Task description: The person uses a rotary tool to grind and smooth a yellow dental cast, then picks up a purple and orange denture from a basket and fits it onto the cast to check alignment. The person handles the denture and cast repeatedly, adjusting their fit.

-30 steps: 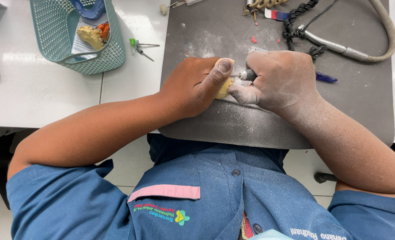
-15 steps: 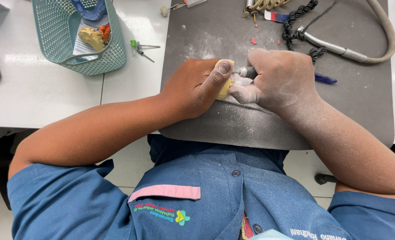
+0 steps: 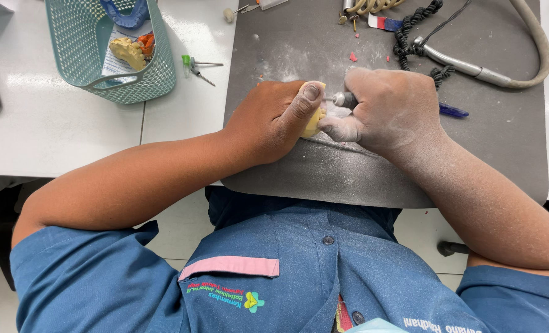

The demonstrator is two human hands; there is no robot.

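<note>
My left hand (image 3: 274, 120) grips a small yellow plaster cast (image 3: 314, 120) on the grey mat (image 3: 324, 49), thumb pressed over its top. My right hand (image 3: 388, 111), dusted white, is closed around a metal rotary handpiece (image 3: 343, 98) whose tip meets the cast. Most of the cast is hidden between the two hands. White dust lies on the mat around them.
A teal mesh basket (image 3: 157, 74) at the upper left holds yellow and orange casts and a blue tray. Small burs (image 3: 197, 65) lie beside it. A coiled black cord (image 3: 410, 37), a second handpiece (image 3: 465, 68) and a beige hose (image 3: 536, 43) lie at the mat's far right.
Both hands stay together on the cast; the right hand and handpiece have shifted slightly over it. Nothing else moved.
</note>
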